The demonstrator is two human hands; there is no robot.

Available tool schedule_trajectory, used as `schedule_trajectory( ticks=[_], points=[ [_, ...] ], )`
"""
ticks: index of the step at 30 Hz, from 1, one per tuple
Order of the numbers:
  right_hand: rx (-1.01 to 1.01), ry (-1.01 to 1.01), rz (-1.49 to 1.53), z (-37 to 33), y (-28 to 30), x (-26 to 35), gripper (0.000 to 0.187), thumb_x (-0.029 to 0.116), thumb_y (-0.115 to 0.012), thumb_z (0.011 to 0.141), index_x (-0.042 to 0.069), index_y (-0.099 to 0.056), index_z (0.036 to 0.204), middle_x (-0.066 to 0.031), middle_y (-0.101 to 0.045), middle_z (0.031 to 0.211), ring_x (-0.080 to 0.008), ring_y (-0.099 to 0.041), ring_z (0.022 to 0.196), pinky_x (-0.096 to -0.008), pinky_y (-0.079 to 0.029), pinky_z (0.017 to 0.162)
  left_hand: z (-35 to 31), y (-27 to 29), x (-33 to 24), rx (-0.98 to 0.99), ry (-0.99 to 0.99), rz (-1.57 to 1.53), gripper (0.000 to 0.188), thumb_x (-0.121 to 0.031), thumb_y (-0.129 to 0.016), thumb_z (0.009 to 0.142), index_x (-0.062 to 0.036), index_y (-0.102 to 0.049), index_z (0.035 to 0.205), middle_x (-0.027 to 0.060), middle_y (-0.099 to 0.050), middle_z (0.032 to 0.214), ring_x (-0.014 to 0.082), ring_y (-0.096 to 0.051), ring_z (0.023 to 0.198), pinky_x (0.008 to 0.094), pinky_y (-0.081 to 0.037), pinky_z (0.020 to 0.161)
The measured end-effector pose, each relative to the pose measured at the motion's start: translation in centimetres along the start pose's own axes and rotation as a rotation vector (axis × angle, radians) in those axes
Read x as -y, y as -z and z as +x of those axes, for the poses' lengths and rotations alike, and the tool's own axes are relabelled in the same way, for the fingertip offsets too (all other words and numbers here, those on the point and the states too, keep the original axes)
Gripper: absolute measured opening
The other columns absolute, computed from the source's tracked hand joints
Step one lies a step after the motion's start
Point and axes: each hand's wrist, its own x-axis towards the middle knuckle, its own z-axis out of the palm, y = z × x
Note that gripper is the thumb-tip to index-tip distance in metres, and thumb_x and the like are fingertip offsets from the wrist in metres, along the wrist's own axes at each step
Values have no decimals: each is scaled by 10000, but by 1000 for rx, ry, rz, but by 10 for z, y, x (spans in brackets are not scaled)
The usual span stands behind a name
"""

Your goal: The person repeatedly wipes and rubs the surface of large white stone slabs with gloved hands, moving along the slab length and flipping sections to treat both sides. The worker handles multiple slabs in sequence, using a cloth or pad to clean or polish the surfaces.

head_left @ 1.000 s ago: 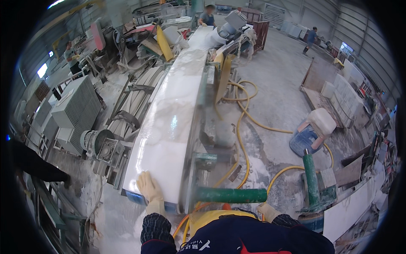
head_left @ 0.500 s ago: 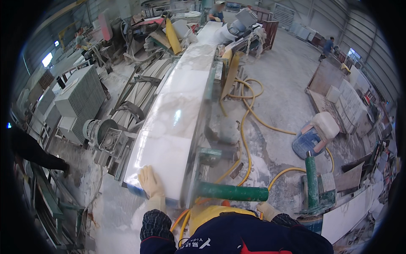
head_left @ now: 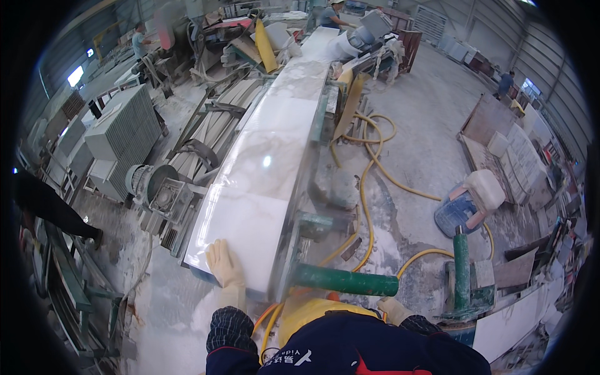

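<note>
We note the left hand (head_left: 224,265), gloved, lying flat and open on the near end of the long white marble slab (head_left: 265,169), fingers spread along its lower left corner, clasping nothing. The slab runs from the bottom centre of the frame up to the top centre. Against half a second ago the hand sits at the same corner, and the view has tipped so the slab's far end reaches closer to the top edge.

The right hand (head_left: 394,308), also gloved, shows at lower centre right, just beside the end of the horizontal green bar (head_left: 347,281); we cannot tell whether it grips the bar or how far it is closed.

Count: two green bars, the horizontal one and an upright one (head_left: 461,265) to its right. One yellow hose (head_left: 369,187) looping over the dusty floor right of the slab. One blue water jug (head_left: 459,209) lying at centre right, a whitish block against it. One grey ribbed machine housing (head_left: 122,131) at upper left. Stacked pale tiles (head_left: 522,165) at the right edge. Three other people in view: one at top centre, one at top left, one far at upper right. No label legible to us
</note>
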Motion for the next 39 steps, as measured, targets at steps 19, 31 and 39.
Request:
schedule_trajectory(
  ticks=[19,31,39],
  points=[
    [129,470,156,-64,63,29,145,111,-646,804,32,-547,875,-190,-555,792,-414,-593,804,-433,-473,714,46,21,78,234,31,227,604,-341,-516,968,-46,-435,1489,209,-423,1545,372,-343,1456,532,-201,1221],
    [61,110,-88,-107,24,-19,418,369,-548,959,-15,-701,1022,-164,-727,928,-269,-678,914,-372,-493,809,142,-30,87,399,-55,74,542,-241,-512,956,-5,-432,1437,201,-487,1476,361,-432,1380,515,-313,1160],
    [104,12,-57,-88,11,-25,412,377,-555,927,0,-719,928,-143,-714,822,-243,-676,789,-378,-497,724,103,6,121,281,-235,109,480,-194,-521,958,-11,-480,1401,206,-551,1407,359,-495,1330,497,-358,1133]
  ],
)
